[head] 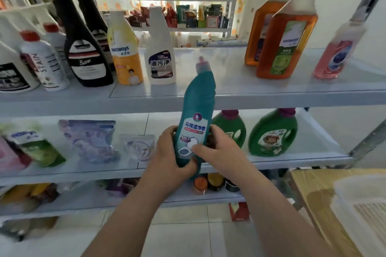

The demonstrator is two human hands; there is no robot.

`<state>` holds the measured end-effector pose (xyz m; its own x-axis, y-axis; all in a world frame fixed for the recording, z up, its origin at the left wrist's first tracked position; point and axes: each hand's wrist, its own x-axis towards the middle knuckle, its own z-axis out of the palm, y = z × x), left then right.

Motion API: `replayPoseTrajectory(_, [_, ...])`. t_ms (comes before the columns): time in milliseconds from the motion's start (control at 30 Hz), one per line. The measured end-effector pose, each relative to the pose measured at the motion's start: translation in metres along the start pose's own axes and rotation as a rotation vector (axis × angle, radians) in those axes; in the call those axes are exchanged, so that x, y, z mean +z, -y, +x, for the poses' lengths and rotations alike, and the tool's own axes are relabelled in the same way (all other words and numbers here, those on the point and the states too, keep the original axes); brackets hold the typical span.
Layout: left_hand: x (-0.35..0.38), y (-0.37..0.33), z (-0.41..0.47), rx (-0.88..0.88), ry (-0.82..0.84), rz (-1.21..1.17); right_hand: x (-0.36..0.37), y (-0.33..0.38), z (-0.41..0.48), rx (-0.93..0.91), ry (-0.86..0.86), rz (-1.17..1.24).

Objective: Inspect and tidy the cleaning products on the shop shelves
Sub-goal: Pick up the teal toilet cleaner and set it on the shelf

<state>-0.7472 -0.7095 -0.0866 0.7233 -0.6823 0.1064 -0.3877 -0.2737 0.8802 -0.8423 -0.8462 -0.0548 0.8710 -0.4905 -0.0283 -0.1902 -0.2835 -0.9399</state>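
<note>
A teal toilet-cleaner bottle (197,106) with a pink cap is held upright in front of the shelves, label toward me. My left hand (170,152) grips its lower body from the left. My right hand (217,150) grips it from the right, thumb across the label. The upper shelf (208,89) carries white, black and yellow bottles at the left, with a white degreaser bottle (159,56) nearest the gap behind the teal bottle. Two amber disinfectant bottles (286,33) and a pink bottle (336,52) stand at the right.
The middle shelf (292,158) holds refill pouches (92,142) at the left and two green detergent jugs (273,133) at the right. Jars and packets sit on the lowest shelf. A wooden table with a white plastic basket (359,204) stands at the lower right.
</note>
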Motion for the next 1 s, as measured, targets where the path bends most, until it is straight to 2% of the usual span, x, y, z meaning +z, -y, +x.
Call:
replayPoseTrajectory(133, [-0.001, 0.028, -0.023, 0.082, -0.062, 0.236, 0.031, -0.004, -0.022, 0.049, -0.044, -0.005])
replayPoseTrajectory(200, [-0.004, 0.042, -0.032, 0.146, -0.117, 0.233, 0.044, -0.004, -0.033, 0.062, 0.001, -0.013])
replayPoseTrajectory(267, [-0.006, 0.053, -0.042, 0.214, -0.145, 0.215, 0.051, -0.005, -0.040, 0.061, 0.012, 0.097])
replayPoseTrajectory(367, [-0.002, 0.063, -0.061, 0.249, -0.113, 0.108, 0.051, -0.006, -0.053, -0.008, -0.009, 0.322])
replayPoseTrajectory(467, [0.008, 0.071, -0.074, 0.267, -0.106, 0.060, 0.052, -0.007, -0.064, -0.072, -0.016, 0.357])
replayPoseTrajectory(533, [0.009, 0.068, -0.080, 0.214, -0.039, 0.041, 0.053, -0.008, -0.069, -0.079, -0.042, 0.375])
replayPoseTrajectory(600, [0.008, 0.061, -0.085, 0.094, 0.109, -0.010, 0.049, -0.011, -0.070, -0.083, -0.072, 0.466])
replayPoseTrajectory(667, [0.008, 0.055, -0.088, 0.021, 0.246, -0.143, 0.041, -0.011, -0.067, -0.089, -0.089, 0.574])
replayPoseTrajectory(767, [0.013, 0.045, -0.092, -0.109, 0.338, -0.446, 0.026, -0.013, -0.057, -0.089, -0.107, 0.681])
replayPoseTrajectory(900, [0.030, 0.037, -0.091, -0.318, 0.322, -0.836, 0.010, -0.020, -0.047, -0.062, -0.135, 0.755])
replayPoseTrajectory(1000, [0.047, 0.029, -0.082, -0.381, 0.194, -0.912, -0.001, -0.030, -0.042, -0.044, -0.159, 0.781])
